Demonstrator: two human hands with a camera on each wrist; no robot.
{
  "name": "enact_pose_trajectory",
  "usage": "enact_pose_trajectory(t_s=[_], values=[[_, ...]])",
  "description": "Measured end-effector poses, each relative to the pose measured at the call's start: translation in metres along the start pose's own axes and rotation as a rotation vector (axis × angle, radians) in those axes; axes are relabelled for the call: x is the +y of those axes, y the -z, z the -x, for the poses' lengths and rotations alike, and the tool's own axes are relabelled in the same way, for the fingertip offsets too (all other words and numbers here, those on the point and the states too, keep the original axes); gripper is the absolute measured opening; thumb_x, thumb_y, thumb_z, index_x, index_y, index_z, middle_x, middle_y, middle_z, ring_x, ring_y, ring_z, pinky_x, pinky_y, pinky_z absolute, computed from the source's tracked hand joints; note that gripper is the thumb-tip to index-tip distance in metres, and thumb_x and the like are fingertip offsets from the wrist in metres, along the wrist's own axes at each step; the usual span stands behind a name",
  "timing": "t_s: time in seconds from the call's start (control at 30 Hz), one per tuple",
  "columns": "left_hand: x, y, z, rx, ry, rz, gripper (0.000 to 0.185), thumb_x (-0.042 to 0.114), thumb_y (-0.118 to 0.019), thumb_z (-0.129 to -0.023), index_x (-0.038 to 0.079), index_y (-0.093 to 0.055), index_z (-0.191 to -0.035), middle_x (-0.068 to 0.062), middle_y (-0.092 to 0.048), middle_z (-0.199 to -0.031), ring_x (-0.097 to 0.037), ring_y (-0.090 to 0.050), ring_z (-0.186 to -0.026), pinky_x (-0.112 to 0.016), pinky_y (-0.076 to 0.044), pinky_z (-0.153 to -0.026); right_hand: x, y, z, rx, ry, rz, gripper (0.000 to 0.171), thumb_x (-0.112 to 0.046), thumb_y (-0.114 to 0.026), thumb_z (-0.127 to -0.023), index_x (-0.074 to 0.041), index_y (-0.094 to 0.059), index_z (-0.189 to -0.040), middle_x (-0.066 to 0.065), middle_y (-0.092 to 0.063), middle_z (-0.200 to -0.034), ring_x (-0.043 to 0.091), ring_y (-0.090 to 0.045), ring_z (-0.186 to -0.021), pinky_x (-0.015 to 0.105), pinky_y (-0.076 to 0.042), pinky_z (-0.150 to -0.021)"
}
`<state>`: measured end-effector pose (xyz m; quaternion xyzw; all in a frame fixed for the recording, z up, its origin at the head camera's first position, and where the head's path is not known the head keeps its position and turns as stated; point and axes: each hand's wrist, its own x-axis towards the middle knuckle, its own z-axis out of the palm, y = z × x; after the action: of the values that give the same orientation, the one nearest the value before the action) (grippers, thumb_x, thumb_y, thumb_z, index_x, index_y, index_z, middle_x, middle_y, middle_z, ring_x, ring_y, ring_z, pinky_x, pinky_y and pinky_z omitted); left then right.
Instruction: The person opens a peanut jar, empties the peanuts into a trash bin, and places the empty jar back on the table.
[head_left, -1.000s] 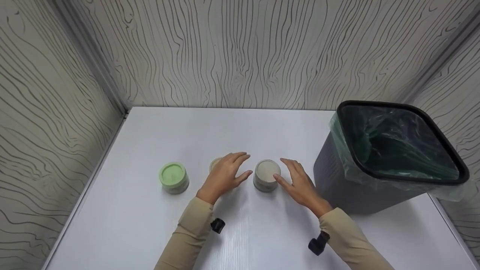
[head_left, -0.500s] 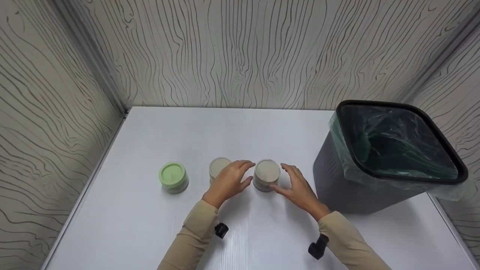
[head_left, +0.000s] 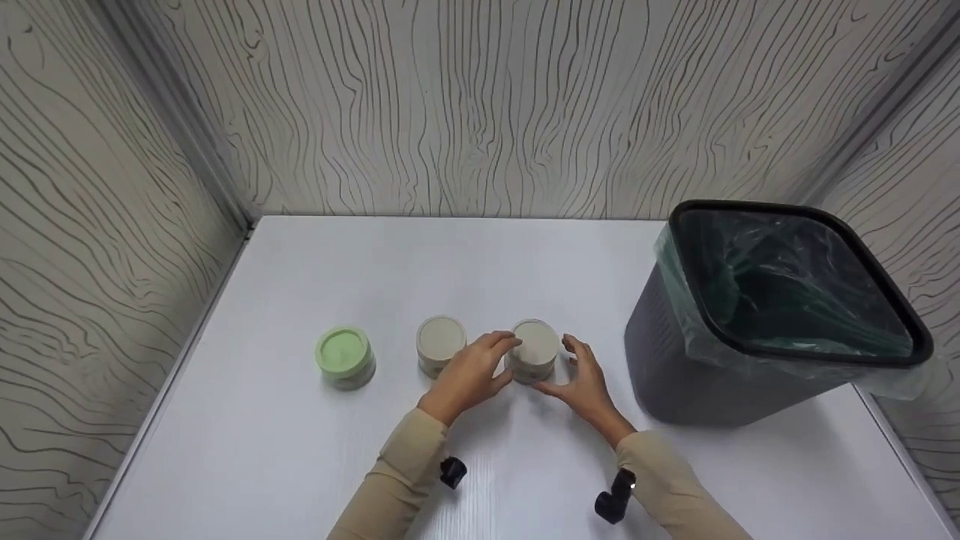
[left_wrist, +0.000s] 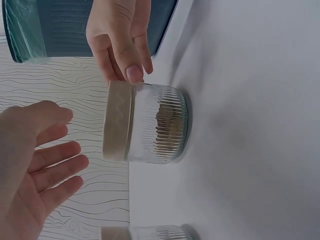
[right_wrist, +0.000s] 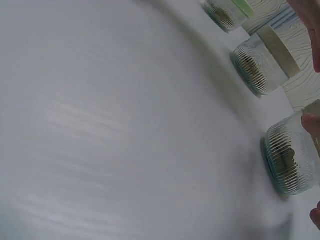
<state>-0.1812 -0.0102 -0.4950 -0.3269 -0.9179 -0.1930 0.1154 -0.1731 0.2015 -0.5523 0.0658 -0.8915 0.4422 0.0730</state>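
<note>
Head view shows the white tabletop [head_left: 300, 450] with three small ribbed glass jars in a row near the middle, closer to the front edge than the back. The ribbed clear glass jar with a beige round lid [head_left: 534, 349] stands upright at the right end of that row, and both hands flank it. The left hand [head_left: 471, 373] comes in from the jar's left with fingers loosely spread and slightly bent; in the left wrist view they are apart and seem just clear of the lid, so I judge it is not gripping. The right hand [head_left: 583, 382] curves round the jar's right side, its fingers [left_wrist: 134, 73] apart, one tip resting at the seam where lid meets glass; whether it truly clamps I cannot tell. Two hands on opposite sides suit steadying the body while the lid is worked. Some brownish contents show low inside the glass.

A second beige-lidded ribbed glass jar [head_left: 440, 343] stands just beside the left hand, and a green-lidded ribbed glass jar [head_left: 343, 355] sits further toward the left edge. A dark grey plastic bin lined with a translucent green bag [head_left: 787, 360] stands by the right edge, mouth open and within easy reach of the right hand
</note>
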Motion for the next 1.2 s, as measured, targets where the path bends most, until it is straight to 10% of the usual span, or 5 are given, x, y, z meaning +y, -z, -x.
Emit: enact_pose_trajectory(t_s=[0.43,1.2], values=[[-0.001,-0.003,0.003,0.035,0.000,0.011,0.041,0.019,-0.070,-0.087,0.007,-0.060,-0.125,-0.009,-0.065,-0.125,-0.021,-0.065,-0.114,-0.030,-0.056,-0.093,0.002,-0.023,-0.008,0.001,-0.176,-0.169,0.098,-0.016,-0.087,-0.067,0.008,-0.031,-0.144,0.028,-0.038,-0.148,0.044,-0.036,-0.140,0.050,-0.032,-0.118],[-0.001,0.000,0.002,0.094,0.027,0.075,0.040,0.018,-0.071,-0.086,0.006,-0.060,-0.123,-0.011,-0.063,-0.125,-0.021,-0.063,-0.117,-0.031,-0.054,-0.097,-0.002,-0.045,-0.014,0.132,-0.230,-0.198,0.097,-0.014,-0.088,-0.065,0.009,-0.033,-0.142,0.030,-0.044,-0.144,0.044,-0.041,-0.137,0.052,-0.034,-0.116]])
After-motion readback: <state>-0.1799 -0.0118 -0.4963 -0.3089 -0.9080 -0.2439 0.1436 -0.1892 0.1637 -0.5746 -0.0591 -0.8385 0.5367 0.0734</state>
